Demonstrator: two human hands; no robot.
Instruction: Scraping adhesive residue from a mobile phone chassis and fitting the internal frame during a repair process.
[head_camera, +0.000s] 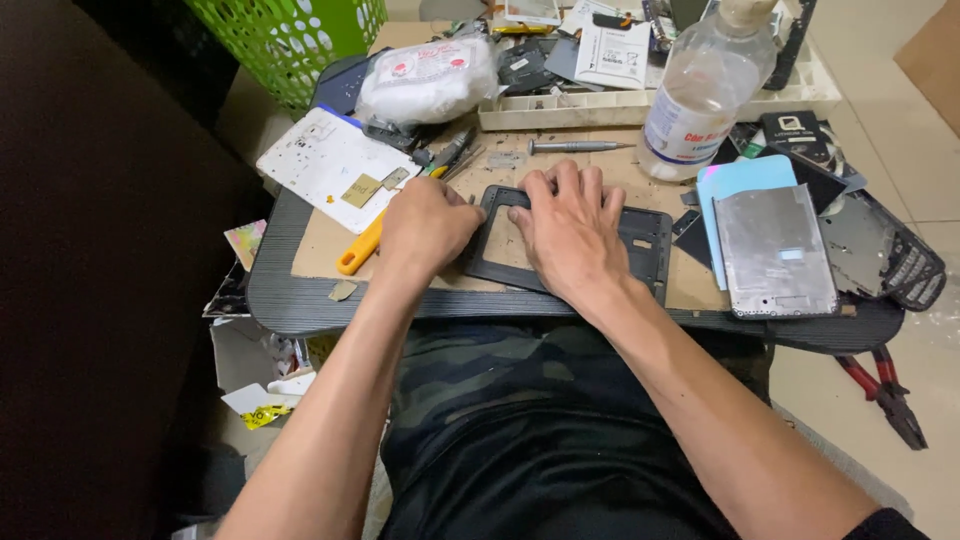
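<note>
A dark grey phone frame (652, 240) lies flat on a sheet of cardboard (320, 240) on a small dark table (300, 305) over my lap. My right hand (570, 235) lies palm down across the middle of the frame, fingertips curled over its far edge, holding it down. My left hand (428, 225) is curled into a fist against the frame's left edge. Whether it pinches something small is hidden by the fingers. A yellow-handled knife (358, 252) lies just left of that hand.
A clear plastic bottle (700, 95) stands behind the frame, with a silver screwdriver (575, 147) beside it. A silver metal plate (775, 250) and blue sheet (740, 178) lie at right; a white board (325, 160), a cotton bag (425, 80) and a parts tray (620, 100) lie behind. Red pliers (885, 390) lie on the floor.
</note>
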